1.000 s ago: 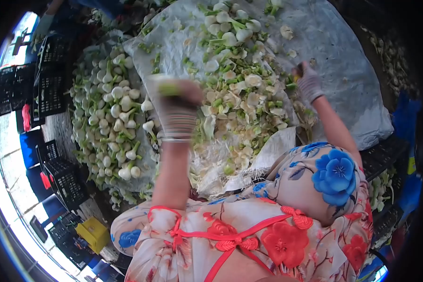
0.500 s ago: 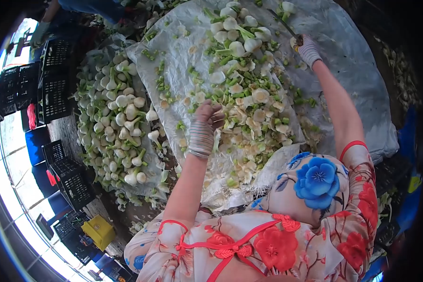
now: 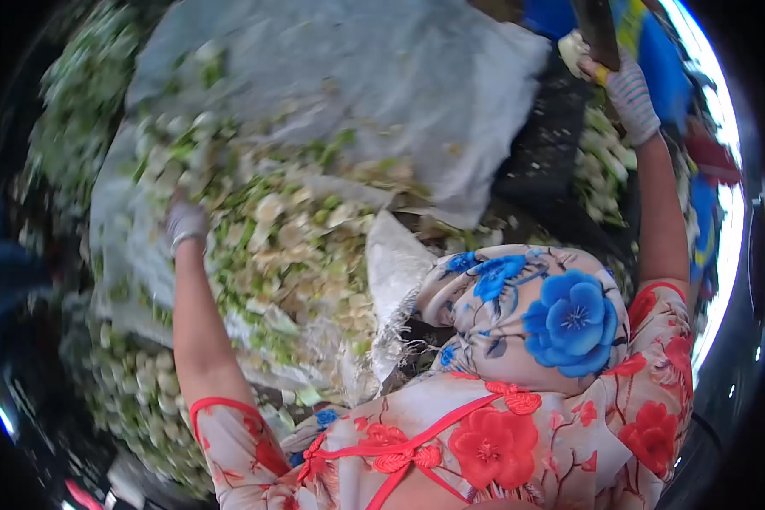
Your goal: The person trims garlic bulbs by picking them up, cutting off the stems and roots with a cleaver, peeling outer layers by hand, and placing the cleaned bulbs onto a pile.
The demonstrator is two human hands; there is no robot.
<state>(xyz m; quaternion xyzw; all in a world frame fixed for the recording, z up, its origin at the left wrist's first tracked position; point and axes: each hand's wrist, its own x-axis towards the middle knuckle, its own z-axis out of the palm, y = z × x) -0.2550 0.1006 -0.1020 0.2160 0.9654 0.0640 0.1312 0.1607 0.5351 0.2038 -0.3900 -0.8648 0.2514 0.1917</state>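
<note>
My right hand [image 3: 634, 95], in a striped glove, is raised at the upper right and closed around a knife [image 3: 597, 32] with a wide dark blade. A white garlic bulb [image 3: 575, 56] sits against its fingers and the blade. My left hand [image 3: 185, 219], gloved too, reaches to the left side of the pale sheet [image 3: 331, 51]. It is beside a small heap of trimmed white bulbs [image 3: 174, 149]; motion blur smears its fingers. Between my arms lie cut green stems and peeled skins [image 3: 289, 238].
Untrimmed bulbs with stems [image 3: 144, 382] are piled at the lower left. More pale stalks or bulbs [image 3: 602, 166] lie on a dark surface by my right forearm. Leafy greens [image 3: 85, 93] show at the upper left. A blue shape [image 3: 8, 263], blurred, is at the left edge.
My view has swung to the right. My right hand, with the knife, has moved right off the sheet, and a white bulb now shows at it. My left hand is now near the trimmed bulbs.
</note>
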